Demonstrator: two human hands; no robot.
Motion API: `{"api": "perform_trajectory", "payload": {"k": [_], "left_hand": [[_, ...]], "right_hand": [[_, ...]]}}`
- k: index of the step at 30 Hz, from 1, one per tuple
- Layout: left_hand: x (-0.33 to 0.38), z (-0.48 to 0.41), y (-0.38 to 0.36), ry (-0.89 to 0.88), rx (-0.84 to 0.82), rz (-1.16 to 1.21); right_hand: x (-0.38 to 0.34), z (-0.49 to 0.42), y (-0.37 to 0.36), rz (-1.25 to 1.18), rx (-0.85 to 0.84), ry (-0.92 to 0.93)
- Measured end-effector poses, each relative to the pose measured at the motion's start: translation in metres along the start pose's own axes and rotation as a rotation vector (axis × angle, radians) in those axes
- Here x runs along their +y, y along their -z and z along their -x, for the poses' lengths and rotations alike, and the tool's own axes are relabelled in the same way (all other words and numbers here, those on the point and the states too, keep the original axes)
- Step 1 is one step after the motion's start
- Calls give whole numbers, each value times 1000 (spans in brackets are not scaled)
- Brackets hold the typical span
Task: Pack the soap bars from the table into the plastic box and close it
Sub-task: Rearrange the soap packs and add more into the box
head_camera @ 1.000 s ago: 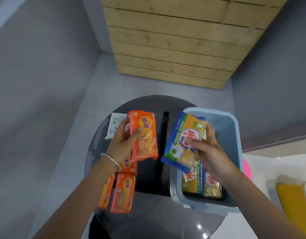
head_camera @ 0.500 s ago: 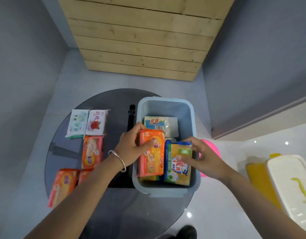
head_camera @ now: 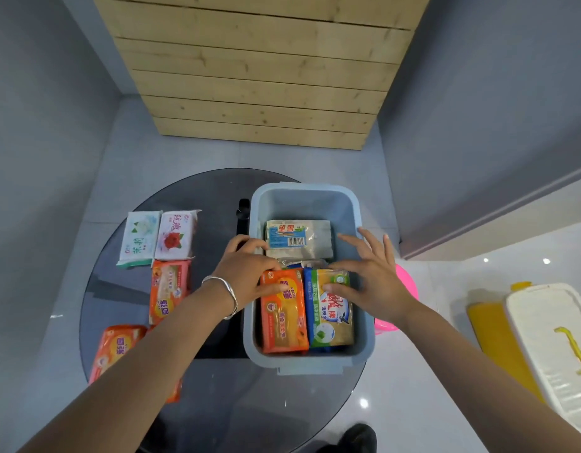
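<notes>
glossy soap bars [head_camera: 284, 318] lie in the rectangular plastic box [head_camera: 315, 204] (rounded corners).

A blue plastic box [head_camera: 364, 322] stands on a round dark glass table [head_camera: 217, 403]. In its near end an orange soap bar [head_camera: 284, 318] and a blue-and-yellow soap bar [head_camera: 331, 315] lie side by side, touching. The left hand [head_camera: 246, 273] pinches the orange soap bar's far end. The right hand [head_camera: 371, 276] is spread, its thumb on the blue-and-yellow soap bar. A pale soap bar [head_camera: 297, 238] lies at the far end of the box.
</notes>
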State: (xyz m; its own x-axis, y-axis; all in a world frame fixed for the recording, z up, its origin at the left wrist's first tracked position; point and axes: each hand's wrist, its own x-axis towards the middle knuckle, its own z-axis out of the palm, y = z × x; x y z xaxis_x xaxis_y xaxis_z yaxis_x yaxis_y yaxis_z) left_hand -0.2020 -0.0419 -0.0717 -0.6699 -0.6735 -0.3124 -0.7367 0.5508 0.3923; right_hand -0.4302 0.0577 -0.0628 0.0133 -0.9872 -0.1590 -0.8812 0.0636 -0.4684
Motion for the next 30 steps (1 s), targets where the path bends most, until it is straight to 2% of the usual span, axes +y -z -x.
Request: {"api": "perform_trajectory", "payload": {"k": [3, 7, 15, 17, 20, 23, 27, 30], "left_hand": [[3, -3, -1, -81, -21, -92], [5, -2, -2, -111, -3, -78], [7, -2, -5, -96, 9, -62], [5, 1, -6, -110, 65, -27], [-2, 15, -7, -103, 287, 146], [-27, 38, -6, -21, 468, 326], [-78, 76, -12, 156, 503, 430], [-122, 109, -28, 392, 422, 457]], "right_hand": [[4, -2, -8, 111, -30, -13], [7, -3, -11, 197, -53, -5], [6, 0, -10, 169, -96, -5], [0, 3, -10, 143, -71, -28], [-22, 7, -9, 13, 53, -69], [-59, 6, -13, -210, 153, -56], [-127, -5, -35, -569, 123, -61], [-173, -13, -70, -732, 74, -71]]}}
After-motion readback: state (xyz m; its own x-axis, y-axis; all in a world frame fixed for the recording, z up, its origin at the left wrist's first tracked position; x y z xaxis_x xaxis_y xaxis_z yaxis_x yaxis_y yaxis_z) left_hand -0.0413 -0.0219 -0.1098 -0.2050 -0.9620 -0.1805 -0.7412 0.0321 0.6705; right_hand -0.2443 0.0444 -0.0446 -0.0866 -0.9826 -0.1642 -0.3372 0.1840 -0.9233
